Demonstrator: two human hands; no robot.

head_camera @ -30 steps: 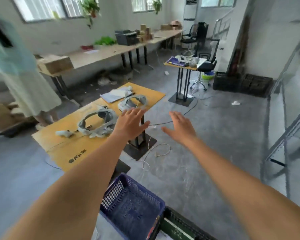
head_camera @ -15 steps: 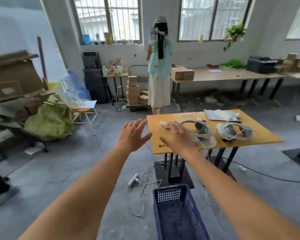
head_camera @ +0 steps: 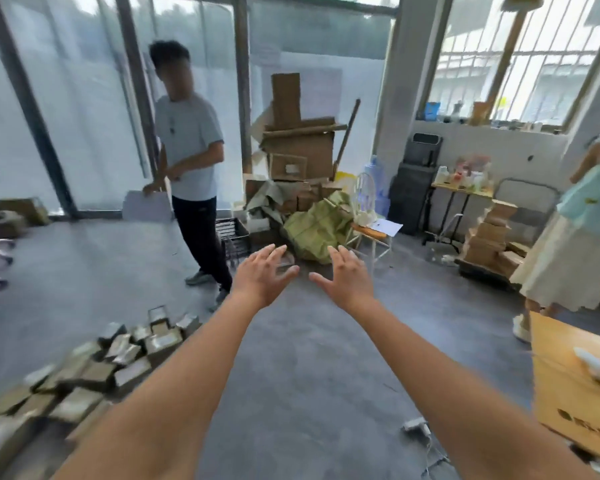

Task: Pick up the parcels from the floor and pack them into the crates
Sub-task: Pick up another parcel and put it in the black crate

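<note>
**Empty hands out, parcels low on the left**

Plainly, nothing is held yet. The left hand (head_camera: 262,280) and right hand (head_camera: 347,282) are stretched forward at arm's length, side by side and a little apart, fingers (head_camera: 276,252) spread and loose, palms turned partly toward each other. This reads as a ready posture before a reach, not a grasp.

The parcels (head_camera: 84,372) lie on the floor (head_camera: 309,358) at near left, a loose heap of small brown boxes with pale labels. Blur stops an exact count; more than a dozen show, probably dumped together so they can be picked off one by one.

One dark crate (head_camera: 234,237) stands far off, beside a standing person (head_camera: 191,161) and just left of a cardboard pile (head_camera: 298,147). Whether it is a packing crate I cannot tell.

A second person (head_camera: 582,230) stands at the right edge, with one yellow desk (head_camera: 575,386) at near right.
</note>
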